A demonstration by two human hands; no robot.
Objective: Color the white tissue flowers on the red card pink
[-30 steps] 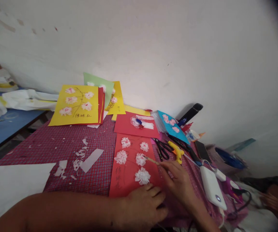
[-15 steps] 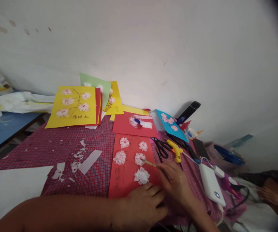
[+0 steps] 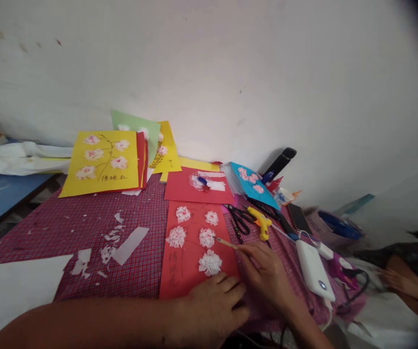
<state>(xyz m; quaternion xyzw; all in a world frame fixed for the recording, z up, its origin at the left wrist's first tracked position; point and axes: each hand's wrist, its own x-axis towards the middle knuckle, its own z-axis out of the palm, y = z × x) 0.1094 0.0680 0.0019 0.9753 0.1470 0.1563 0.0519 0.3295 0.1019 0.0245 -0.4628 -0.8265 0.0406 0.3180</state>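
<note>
A red paper card point(image 3: 190, 281) lies before me with several white-and-pink crumpled paper flowers on it, drawn stems and handwriting at its left. My right hand point(image 3: 265, 269) pinches a thin paintbrush point(image 3: 226, 243), its dark tip just right of the middle right flower point(image 3: 207, 237). Whether the tip touches the petals I cannot tell. Below that, a whiter flower point(image 3: 210, 262) sits close to my left hand point(image 3: 218, 305), which rests on the card's lower right part with its fingers apart and nothing in them.
Above the card lies another red sheet point(image 3: 172, 186) with paint-stained tissue. To the right are scissors point(image 3: 238, 218), a yellow glue gun point(image 3: 261, 224) and a white power bank point(image 3: 314, 271). Paper scraps point(image 3: 131, 246) and a yellow flower card point(image 3: 70, 179) are at left. Another person's arm point(image 3: 407, 283) shows far right.
The brush tip has moved off the middle right flower to its right side. My left hand stays on the card. The whole view has shifted slightly.
</note>
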